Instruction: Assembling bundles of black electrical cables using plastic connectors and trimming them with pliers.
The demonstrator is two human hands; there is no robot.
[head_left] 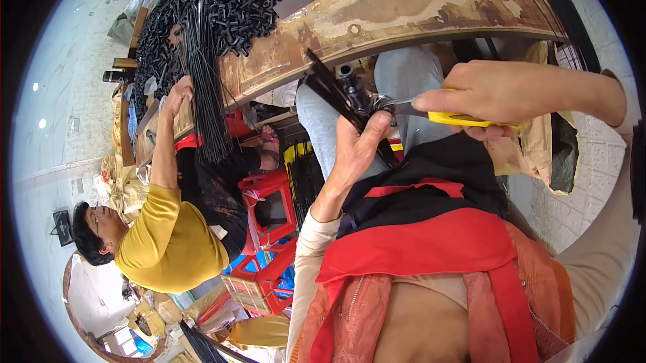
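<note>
My left hand (363, 142), fingers wrapped round it, holds a bundle of thin black rods (324, 84) with a black tubular fitting (353, 87) at its side, much like a folded umbrella frame. In my right hand (474, 97) is a yellow-handled tool (464, 119). Its narrow metal end reaches left to the bundle, close to my left thumb. Fingers and rods cover the tool's tip, so I cannot tell its exact kind. The bundle is tilted above my lap, just off the table's near edge.
A worn wooden table (404, 10) stretches across the front, bearing a large heap of short black tubes (222, 0). On the left a co-worker in a yellow shirt (175, 242) grips long black rods (205, 87). Red stools (269, 205) stand between us; a paper sack (531, 148) is at my right.
</note>
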